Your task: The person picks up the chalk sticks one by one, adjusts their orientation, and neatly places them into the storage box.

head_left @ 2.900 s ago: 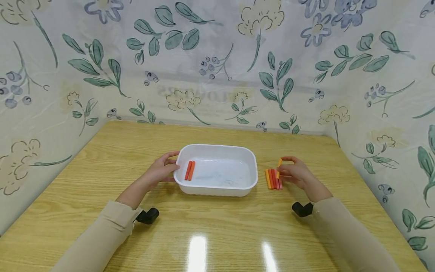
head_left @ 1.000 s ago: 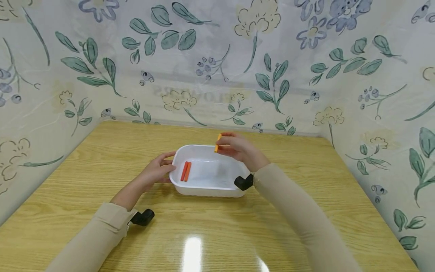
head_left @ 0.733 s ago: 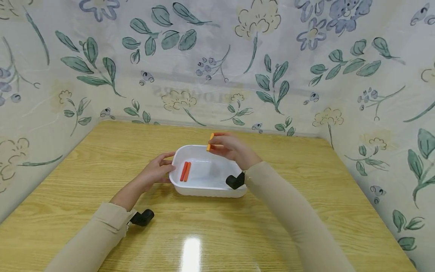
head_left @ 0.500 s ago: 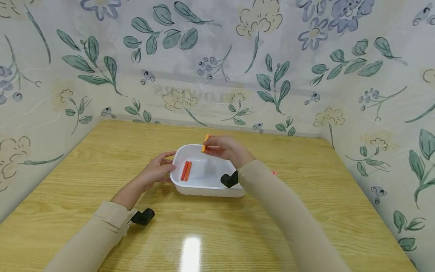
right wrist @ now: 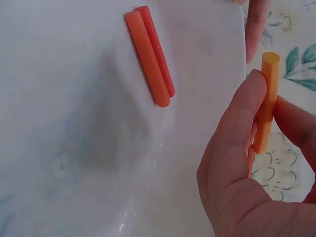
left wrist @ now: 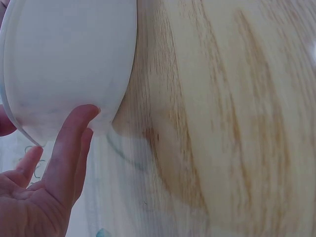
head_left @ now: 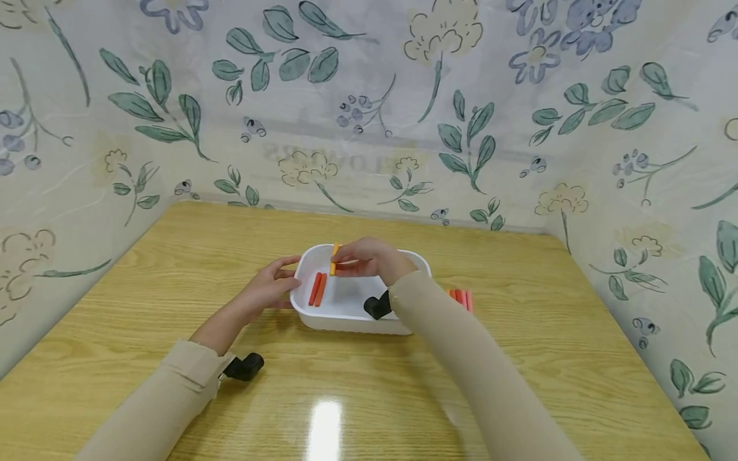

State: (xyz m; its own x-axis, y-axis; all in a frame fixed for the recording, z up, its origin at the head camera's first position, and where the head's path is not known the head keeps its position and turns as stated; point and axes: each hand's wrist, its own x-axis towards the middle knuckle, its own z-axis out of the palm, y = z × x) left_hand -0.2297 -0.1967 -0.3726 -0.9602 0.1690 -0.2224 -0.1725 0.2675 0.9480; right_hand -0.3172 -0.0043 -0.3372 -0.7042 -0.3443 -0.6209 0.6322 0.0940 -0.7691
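A floral-print sheet (head_left: 357, 96) rises behind a wood-grain table (head_left: 173, 301), which bears a white plastic tub (head_left: 354, 324). The left hand (head_left: 262, 291) grips the tub's left end, thumb over the rim. The right hand (head_left: 369, 259) pinches a yellow-orange stick (right wrist: 267, 108) above the tub. Right of the tub lies a row of sticks (head_left: 461, 298), partly hidden by the right sleeve (head_left: 461, 358). Inside, toward the left end, a red stick (head_left: 314, 289) and an orange stick (head_left: 321, 291) lie side by side.
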